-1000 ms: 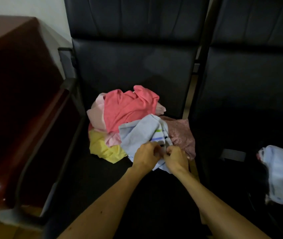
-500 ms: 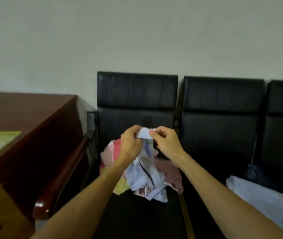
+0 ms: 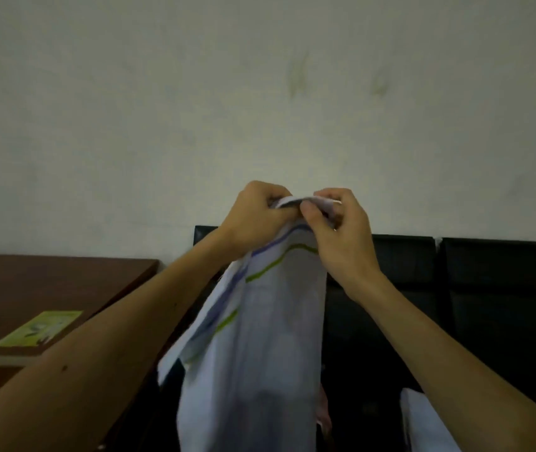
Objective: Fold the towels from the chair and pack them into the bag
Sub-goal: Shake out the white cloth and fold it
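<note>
Pale towel with blue and green stripes (image 3: 269,337), held up in front of the row of black chairs (image 3: 455,288), its top edge level with the chair backs. The left grip (image 3: 253,220) and right grip (image 3: 341,230) both pinch the top hem, thumbs and curled fingers closed tight on a bunched fold, and the two hands almost touch. Below them the cloth hangs in a narrow, gathered drape, not a flat sheet. Left of the chairs stands a brown counter (image 3: 48,288) bearing a yellow-green leaflet (image 3: 38,328); low at the right of the chairs lies another white cloth (image 3: 423,425). The bag is not in view. Likely hazards: both grips hold one short length of hem and no corner is in hand, so a fold begun from here would probably come out skewed or lumpy. Sliding the hands apart along the hem calls for a loosened pinch, and too loose a pinch could let the towel drop onto the seat. The hanging tail may also snag whatever lies on the seat, which the towel hides.
</note>
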Action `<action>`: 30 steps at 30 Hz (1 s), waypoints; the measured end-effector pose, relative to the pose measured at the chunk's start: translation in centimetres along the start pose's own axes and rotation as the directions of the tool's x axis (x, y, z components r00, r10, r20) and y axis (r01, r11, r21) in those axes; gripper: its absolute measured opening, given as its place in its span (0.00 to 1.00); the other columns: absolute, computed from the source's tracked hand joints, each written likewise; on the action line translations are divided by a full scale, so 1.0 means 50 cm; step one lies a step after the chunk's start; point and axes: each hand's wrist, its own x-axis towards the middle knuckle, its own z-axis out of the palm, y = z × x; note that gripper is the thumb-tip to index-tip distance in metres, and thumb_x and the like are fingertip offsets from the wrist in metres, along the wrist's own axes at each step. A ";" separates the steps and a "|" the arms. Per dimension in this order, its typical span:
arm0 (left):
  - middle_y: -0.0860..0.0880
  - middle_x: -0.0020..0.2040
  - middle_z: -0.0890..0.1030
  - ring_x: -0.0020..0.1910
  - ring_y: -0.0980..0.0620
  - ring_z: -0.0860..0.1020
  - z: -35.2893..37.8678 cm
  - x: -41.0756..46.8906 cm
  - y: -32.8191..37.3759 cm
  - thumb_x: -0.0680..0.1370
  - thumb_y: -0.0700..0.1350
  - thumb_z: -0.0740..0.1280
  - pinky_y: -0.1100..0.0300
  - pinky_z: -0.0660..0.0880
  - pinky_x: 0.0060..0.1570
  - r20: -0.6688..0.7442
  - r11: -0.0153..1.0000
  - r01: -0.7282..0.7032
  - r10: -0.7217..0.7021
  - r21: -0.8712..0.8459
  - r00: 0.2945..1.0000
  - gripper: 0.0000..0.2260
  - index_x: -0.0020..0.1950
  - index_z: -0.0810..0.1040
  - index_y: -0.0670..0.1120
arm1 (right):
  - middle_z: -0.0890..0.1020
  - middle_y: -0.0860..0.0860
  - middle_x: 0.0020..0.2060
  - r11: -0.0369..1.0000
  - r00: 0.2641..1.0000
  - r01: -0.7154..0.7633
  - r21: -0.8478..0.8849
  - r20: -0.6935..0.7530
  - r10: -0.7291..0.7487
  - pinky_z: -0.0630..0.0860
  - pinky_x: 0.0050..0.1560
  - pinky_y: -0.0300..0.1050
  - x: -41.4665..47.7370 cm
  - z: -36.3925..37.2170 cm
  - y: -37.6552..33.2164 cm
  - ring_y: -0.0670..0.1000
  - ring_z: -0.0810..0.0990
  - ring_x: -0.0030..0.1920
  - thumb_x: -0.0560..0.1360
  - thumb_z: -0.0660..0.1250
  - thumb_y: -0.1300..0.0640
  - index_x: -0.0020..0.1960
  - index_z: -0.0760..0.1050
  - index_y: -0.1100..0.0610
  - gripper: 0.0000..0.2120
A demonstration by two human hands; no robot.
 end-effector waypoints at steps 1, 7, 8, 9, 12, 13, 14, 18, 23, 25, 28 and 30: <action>0.45 0.30 0.78 0.29 0.55 0.73 -0.004 -0.004 0.020 0.76 0.43 0.72 0.59 0.70 0.32 0.011 1.000 0.001 -0.001 -0.031 1.000 0.12 0.34 0.80 0.42 | 0.81 0.51 0.43 1.000 1.000 0.019 -0.022 -0.007 -0.019 0.79 0.41 0.42 0.003 -0.008 -0.016 0.47 0.81 0.43 0.79 0.67 0.53 0.52 0.76 0.56 0.07; 0.48 0.34 0.81 0.33 0.53 0.79 -0.020 -0.053 0.094 0.74 0.44 0.76 0.62 0.74 0.34 0.223 0.981 0.082 -0.042 -0.173 0.974 0.09 0.40 0.82 0.38 | 0.74 0.57 0.31 0.989 0.995 0.099 -0.106 -0.006 -0.101 0.70 0.33 0.46 -0.015 -0.041 -0.075 0.48 0.71 0.32 0.81 0.64 0.54 0.37 0.71 0.64 0.17; 0.49 0.36 0.84 0.35 0.53 0.81 -0.019 -0.063 0.093 0.74 0.42 0.76 0.62 0.77 0.36 0.278 0.975 0.111 -0.054 -0.194 0.959 0.06 0.42 0.83 0.41 | 0.75 0.59 0.31 0.985 0.994 0.110 -0.131 0.020 -0.108 0.70 0.33 0.47 -0.021 -0.042 -0.080 0.49 0.72 0.32 0.80 0.65 0.54 0.37 0.71 0.65 0.18; 0.50 0.39 0.85 0.38 0.53 0.83 -0.015 -0.073 0.089 0.73 0.41 0.76 0.61 0.78 0.39 0.328 0.971 0.139 -0.069 -0.195 0.942 0.04 0.44 0.84 0.42 | 0.75 0.60 0.32 0.981 0.993 0.118 -0.153 0.046 -0.112 0.70 0.33 0.48 -0.027 -0.041 -0.082 0.50 0.72 0.32 0.80 0.65 0.53 0.38 0.70 0.66 0.19; 0.51 0.44 0.86 0.44 0.54 0.84 0.005 -0.097 0.064 0.73 0.39 0.76 0.60 0.79 0.44 0.463 0.975 0.177 -0.098 -0.130 0.881 0.07 0.50 0.83 0.42 | 0.70 0.52 0.27 0.969 0.986 0.144 -0.202 0.106 -0.125 0.67 0.32 0.44 -0.040 -0.035 -0.076 0.47 0.69 0.29 0.80 0.66 0.53 0.33 0.68 0.58 0.19; 0.49 0.48 0.85 0.47 0.54 0.84 0.012 -0.104 0.057 0.74 0.37 0.76 0.61 0.80 0.47 0.503 0.977 0.172 -0.085 -0.129 0.860 0.10 0.54 0.81 0.41 | 0.70 0.50 0.27 0.963 0.983 0.153 -0.224 0.133 -0.126 0.67 0.32 0.42 -0.044 -0.033 -0.073 0.47 0.69 0.29 0.80 0.66 0.54 0.33 0.68 0.55 0.18; 0.48 0.52 0.84 0.50 0.53 0.83 0.019 -0.112 0.049 0.74 0.36 0.75 0.60 0.80 0.50 0.531 0.974 0.176 -0.076 -0.141 0.844 0.14 0.58 0.80 0.40 | 0.72 0.50 0.27 0.956 0.979 0.163 -0.244 0.162 -0.125 0.68 0.32 0.43 -0.047 -0.032 -0.068 0.49 0.71 0.29 0.80 0.66 0.54 0.33 0.69 0.54 0.17; 0.47 0.56 0.84 0.53 0.50 0.83 0.035 -0.145 0.008 0.73 0.35 0.75 0.55 0.81 0.55 0.581 0.957 0.286 -0.205 -0.049 0.788 0.16 0.60 0.80 0.43 | 0.72 0.56 0.29 0.944 0.975 0.168 -0.285 0.190 -0.116 0.67 0.32 0.48 -0.055 -0.040 -0.051 0.53 0.69 0.30 0.80 0.65 0.53 0.34 0.68 0.58 0.19; 0.47 0.55 0.81 0.52 0.47 0.81 0.055 -0.187 -0.062 0.68 0.40 0.74 0.48 0.81 0.53 0.589 0.908 0.213 -0.398 0.361 0.703 0.20 0.60 0.77 0.43 | 0.65 0.47 0.25 0.955 0.992 0.125 -0.269 0.047 -0.117 0.62 0.28 0.39 -0.044 -0.065 -0.069 0.44 0.62 0.26 0.80 0.65 0.51 0.31 0.63 0.53 0.21; 0.45 0.57 0.80 0.53 0.45 0.79 0.054 -0.194 -0.076 0.72 0.41 0.71 0.50 0.79 0.55 0.579 0.853 0.145 -0.455 0.501 0.676 0.19 0.61 0.74 0.42 | 0.63 0.44 0.24 0.960 0.991 0.123 -0.250 -0.013 -0.131 0.60 0.27 0.36 -0.036 -0.077 -0.075 0.44 0.62 0.25 0.80 0.65 0.52 0.30 0.61 0.52 0.22; 0.45 0.54 0.80 0.51 0.45 0.79 0.048 -0.191 -0.095 0.74 0.41 0.68 0.50 0.78 0.54 0.530 0.789 0.148 -0.526 0.596 0.665 0.12 0.56 0.72 0.44 | 0.63 0.43 0.22 0.963 0.991 0.100 -0.250 -0.058 -0.118 0.60 0.27 0.35 -0.035 -0.097 -0.067 0.43 0.62 0.24 0.80 0.66 0.52 0.30 0.61 0.52 0.23; 0.50 0.46 0.79 0.46 0.49 0.79 0.032 -0.181 -0.099 0.75 0.41 0.67 0.56 0.78 0.47 0.508 0.768 0.151 -0.543 0.622 0.668 0.08 0.51 0.72 0.48 | 0.64 0.44 0.24 0.962 0.992 0.071 -0.264 -0.082 -0.096 0.60 0.27 0.36 -0.040 -0.114 -0.055 0.44 0.62 0.25 0.80 0.65 0.51 0.30 0.60 0.53 0.23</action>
